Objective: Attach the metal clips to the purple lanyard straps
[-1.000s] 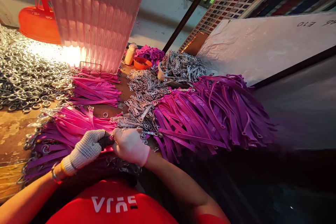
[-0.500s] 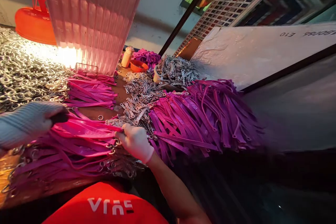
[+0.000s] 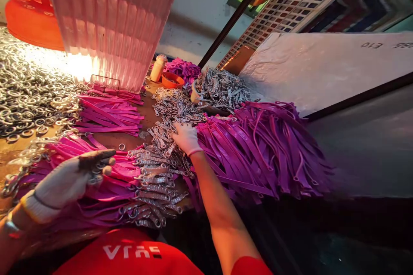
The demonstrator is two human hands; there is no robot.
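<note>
Two grips unclear: your right hand [image 3: 187, 138] at clips [image 3: 163, 134], left hand [image 3: 68, 181] half-curled; picking singly likely avoids tangles.

Left hand [image 3: 69, 182]: gloved; we note the topmost digit, dark-coated, extended rightward, lower fingers curled; grip uncertain to us.
Left wrist [image 3: 27, 215]: banded, in line with our left forearm [image 3: 7, 244], low at frame edge.
Right hand [image 3: 186, 138]: gloved, back upward, fingers angled down.
Right forearm [image 3: 217, 204]: bare, stretched forward.
Spacing: our hands well apart.
</note>
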